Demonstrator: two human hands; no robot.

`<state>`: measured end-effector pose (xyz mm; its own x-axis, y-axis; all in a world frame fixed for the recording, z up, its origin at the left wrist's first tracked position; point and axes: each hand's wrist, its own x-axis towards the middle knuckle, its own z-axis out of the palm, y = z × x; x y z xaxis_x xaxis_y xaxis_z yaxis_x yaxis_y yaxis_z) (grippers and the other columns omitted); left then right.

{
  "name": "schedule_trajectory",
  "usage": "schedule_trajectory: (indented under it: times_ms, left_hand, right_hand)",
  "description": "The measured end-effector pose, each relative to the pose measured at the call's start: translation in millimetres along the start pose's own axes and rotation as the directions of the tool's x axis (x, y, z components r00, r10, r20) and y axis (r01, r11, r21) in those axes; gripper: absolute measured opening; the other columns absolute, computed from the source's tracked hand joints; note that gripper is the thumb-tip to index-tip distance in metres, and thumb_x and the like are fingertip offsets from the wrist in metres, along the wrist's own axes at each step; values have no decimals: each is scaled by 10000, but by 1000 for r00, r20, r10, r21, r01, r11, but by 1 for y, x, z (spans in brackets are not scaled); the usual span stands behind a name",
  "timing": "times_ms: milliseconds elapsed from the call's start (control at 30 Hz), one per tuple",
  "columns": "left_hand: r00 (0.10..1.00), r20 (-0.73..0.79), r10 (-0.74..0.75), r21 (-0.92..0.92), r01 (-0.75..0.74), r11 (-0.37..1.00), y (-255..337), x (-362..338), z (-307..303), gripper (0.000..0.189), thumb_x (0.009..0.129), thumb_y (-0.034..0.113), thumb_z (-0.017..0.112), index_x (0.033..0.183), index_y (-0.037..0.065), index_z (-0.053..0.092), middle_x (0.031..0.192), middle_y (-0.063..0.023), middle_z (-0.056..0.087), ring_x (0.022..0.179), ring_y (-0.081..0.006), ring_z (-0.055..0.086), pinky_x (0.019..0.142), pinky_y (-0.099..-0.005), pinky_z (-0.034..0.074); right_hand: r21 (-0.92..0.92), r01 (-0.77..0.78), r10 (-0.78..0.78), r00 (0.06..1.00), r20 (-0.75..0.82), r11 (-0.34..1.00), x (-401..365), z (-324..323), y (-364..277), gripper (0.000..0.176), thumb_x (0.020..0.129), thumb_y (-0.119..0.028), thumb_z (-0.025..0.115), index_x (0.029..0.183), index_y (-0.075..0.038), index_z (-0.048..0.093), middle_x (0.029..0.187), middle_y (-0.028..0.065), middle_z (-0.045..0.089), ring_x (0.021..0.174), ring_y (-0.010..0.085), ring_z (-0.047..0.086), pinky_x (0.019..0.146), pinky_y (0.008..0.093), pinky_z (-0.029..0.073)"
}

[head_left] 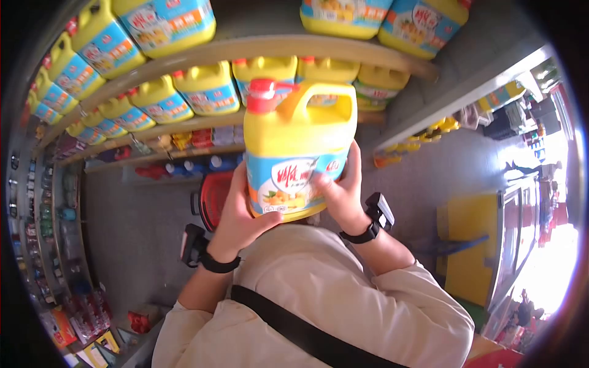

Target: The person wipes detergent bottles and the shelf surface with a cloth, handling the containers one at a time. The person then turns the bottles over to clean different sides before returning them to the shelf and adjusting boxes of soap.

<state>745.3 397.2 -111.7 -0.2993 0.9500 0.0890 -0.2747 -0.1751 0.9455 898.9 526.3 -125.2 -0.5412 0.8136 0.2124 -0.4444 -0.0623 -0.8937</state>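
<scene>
Capped jug (300, 138), off the shelf (261, 46), is clamped between the left hand (342, 199) and right hand (236, 214), but not set down in the basket (213, 195).

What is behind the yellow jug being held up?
Above and behind the held jug, parts of shelved yellow jugs show; its body covers whatever lies directly behind.

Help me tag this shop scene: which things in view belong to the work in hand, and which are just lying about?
In use:
- yellow jug
- left hand and right hand, both holding it

Just about, it seems:
- shelved jugs
- red basket
</scene>
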Motion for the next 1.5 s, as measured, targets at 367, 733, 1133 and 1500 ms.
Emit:
schedule_trajectory:
  times_ms: [367,733,1133,1500]
  left_hand:
    - [809,-68,583,158,-569,807,75,118,-4,728,783,252,834,1321,-1,414,1217,-100,580,1116,-192,584,922,-336,496]
    - [579,85,811,845,-473,249,144,202,-31,693,765,180,822,1329,33,447,1084,-167,580,997,-324,567,848,-390,469]
    - [473,-21,881,925,-325,197,116,211,-25,838,781,173,813,1452,6,338,1124,-224,573,890,-329,581,840,-401,496]
    - [372,208,905,939,-334,-78,157,194,-6,478,783,55,703,1235,-2,558,1110,-201,545,1049,-367,554,913,-434,471]
  right_hand:
    - [-419,603,-500,797,338,679,124,50,-97,1074,659,-263,911,1457,31,254,1343,206,499,1258,279,485,1050,395,406]
    - [-783,481,-486,832,266,394,216,78,-132,908,648,-262,883,1369,5,398,1272,237,541,1199,392,512,979,453,446]
    - [-873,447,-596,761,257,195,229,78,-96,915,721,-215,803,1459,6,310,1253,250,460,1161,414,508,952,454,466]
    - [-824,528,-606,730,315,207,228,69,-99,682,789,-185,718,1399,-69,433,1129,203,531,1041,387,552,900,458,478]
